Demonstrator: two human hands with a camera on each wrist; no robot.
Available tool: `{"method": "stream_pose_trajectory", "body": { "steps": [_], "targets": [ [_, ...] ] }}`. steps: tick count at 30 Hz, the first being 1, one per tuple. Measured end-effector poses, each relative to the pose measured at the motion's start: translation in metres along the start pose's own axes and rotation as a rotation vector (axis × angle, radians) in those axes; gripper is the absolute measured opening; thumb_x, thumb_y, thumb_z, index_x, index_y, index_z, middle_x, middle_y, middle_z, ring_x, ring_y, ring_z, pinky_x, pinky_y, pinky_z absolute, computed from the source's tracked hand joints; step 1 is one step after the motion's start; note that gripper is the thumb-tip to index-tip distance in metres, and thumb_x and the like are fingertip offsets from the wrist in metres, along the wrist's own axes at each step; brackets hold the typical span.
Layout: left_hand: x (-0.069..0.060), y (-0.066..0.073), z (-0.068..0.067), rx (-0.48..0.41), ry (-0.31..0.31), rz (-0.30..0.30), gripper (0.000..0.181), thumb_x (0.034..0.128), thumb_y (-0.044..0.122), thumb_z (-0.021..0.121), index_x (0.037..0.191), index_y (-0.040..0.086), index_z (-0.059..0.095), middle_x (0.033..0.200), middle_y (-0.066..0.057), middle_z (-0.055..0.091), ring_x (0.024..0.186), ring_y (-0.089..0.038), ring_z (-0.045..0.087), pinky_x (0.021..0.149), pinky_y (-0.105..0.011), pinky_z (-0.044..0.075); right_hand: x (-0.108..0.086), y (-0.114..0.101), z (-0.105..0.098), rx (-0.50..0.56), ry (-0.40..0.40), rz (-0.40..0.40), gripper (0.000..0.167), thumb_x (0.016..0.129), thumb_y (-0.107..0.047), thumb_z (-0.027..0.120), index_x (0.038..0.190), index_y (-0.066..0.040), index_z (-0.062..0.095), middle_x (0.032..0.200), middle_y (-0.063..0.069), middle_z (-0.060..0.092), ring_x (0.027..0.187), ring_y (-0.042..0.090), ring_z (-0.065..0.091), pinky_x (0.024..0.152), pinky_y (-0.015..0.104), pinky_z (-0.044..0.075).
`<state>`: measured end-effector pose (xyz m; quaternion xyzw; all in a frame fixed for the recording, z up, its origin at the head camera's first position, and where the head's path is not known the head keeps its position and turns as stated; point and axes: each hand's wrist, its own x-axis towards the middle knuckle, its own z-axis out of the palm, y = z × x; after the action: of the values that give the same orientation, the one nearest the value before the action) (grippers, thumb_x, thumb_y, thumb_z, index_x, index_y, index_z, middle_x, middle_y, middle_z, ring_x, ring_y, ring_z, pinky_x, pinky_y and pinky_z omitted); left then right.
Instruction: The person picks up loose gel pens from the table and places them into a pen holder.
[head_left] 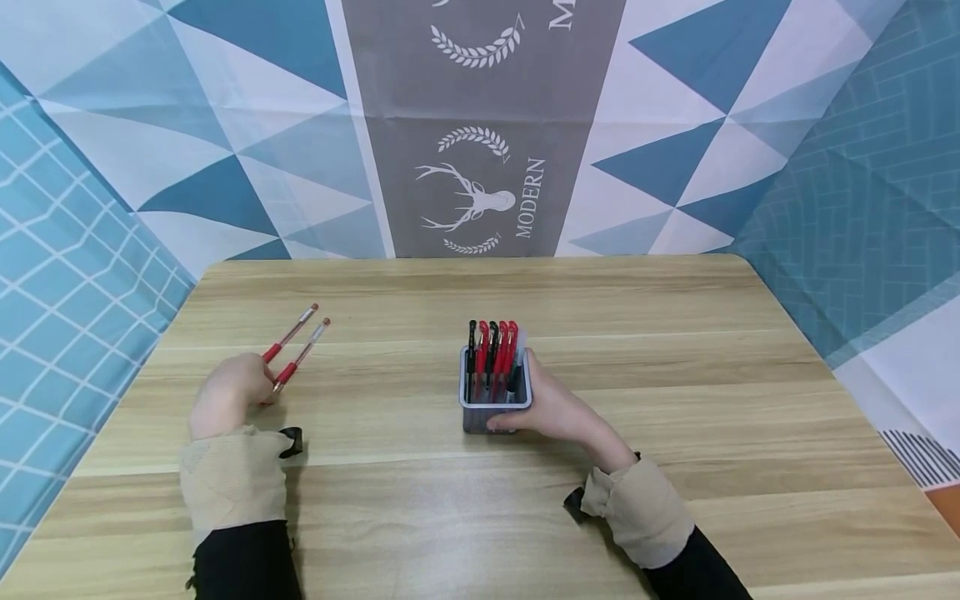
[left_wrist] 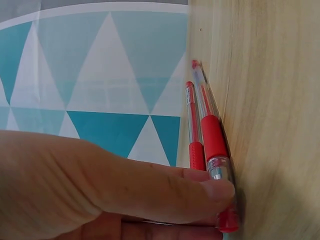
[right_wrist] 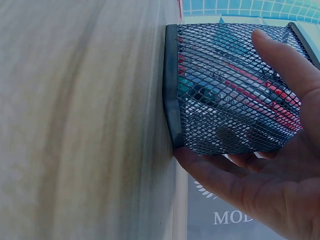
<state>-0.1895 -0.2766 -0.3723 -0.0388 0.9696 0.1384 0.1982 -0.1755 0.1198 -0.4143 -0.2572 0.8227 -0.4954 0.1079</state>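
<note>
Two clear-barrelled gel pens with red grips lie side by side on the left of the table. My left hand (head_left: 234, 390) is at the near ends of both. In the left wrist view, its thumb and fingers pinch the capped end of the nearer red pen (left_wrist: 215, 137); the other red pen (left_wrist: 196, 156) runs behind the fingers. Around the right side of a dark mesh pen holder (head_left: 480, 419), my right hand (head_left: 558, 410) grips with thumb in front and fingers behind. Several red pens (head_left: 504, 354) and black pens (head_left: 471, 358) stand inside it.
The wooden table (head_left: 420, 500) carries the holder near its middle. Patterned cloth (head_left: 480, 192) rises behind the table's far edge, with a blue tiled-pattern cloth (head_left: 67, 275) along the left. Dark straps (head_left: 292, 442) stick out from the wrist wraps.
</note>
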Motion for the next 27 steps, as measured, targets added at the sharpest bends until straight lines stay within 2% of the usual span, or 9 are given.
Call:
{"method": "stream_pose_trajectory", "body": {
  "steps": [8,12,18,27],
  "targets": [
    [0.000,0.000,0.002,-0.025,-0.040,-0.062,0.007,0.0670,0.006,0.060,0.069,-0.001,0.058,0.064,-0.008,0.047,0.058,-0.020,0.043,0.049,-0.026,0.036,0.000,-0.002,-0.001,0.005,-0.007,0.038,0.098,0.064,-0.016,0.083,0.138,-0.013,0.018,0.130,0.008,0.045,0.113,0.018,0.048,0.101,0.037,0.036],
    [0.000,-0.003,0.002,-0.020,-0.040,-0.039,0.007,0.0680,0.007,0.060,0.066,0.001,0.057,0.061,-0.006,0.046,0.057,-0.019,0.042,0.048,-0.026,0.035,0.000,-0.002,-0.001,-0.004,-0.006,0.040,0.099,0.064,-0.016,0.083,0.139,-0.013,0.018,0.130,0.008,0.046,0.113,0.018,0.048,0.101,0.037,0.036],
    [-0.004,-0.004,-0.006,-0.028,0.068,0.036,0.013,0.0711,0.010,0.061,0.075,-0.003,0.058,0.068,-0.010,0.051,0.061,-0.022,0.044,0.050,-0.028,0.036,0.000,-0.002,-0.001,-0.005,-0.008,0.034,0.099,0.064,-0.017,0.083,0.139,-0.013,0.018,0.131,0.008,0.045,0.114,0.018,0.047,0.102,0.038,0.035],
    [-0.012,0.008,-0.015,-0.106,0.235,0.115,0.022,0.0803,0.016,0.061,0.084,-0.005,0.055,0.075,-0.016,0.057,0.065,-0.025,0.048,0.052,-0.028,0.036,0.000,-0.002,-0.001,0.001,-0.008,0.040,0.101,0.064,-0.017,0.083,0.140,-0.015,0.016,0.132,0.006,0.045,0.115,0.017,0.047,0.102,0.037,0.035]
  ]
}}
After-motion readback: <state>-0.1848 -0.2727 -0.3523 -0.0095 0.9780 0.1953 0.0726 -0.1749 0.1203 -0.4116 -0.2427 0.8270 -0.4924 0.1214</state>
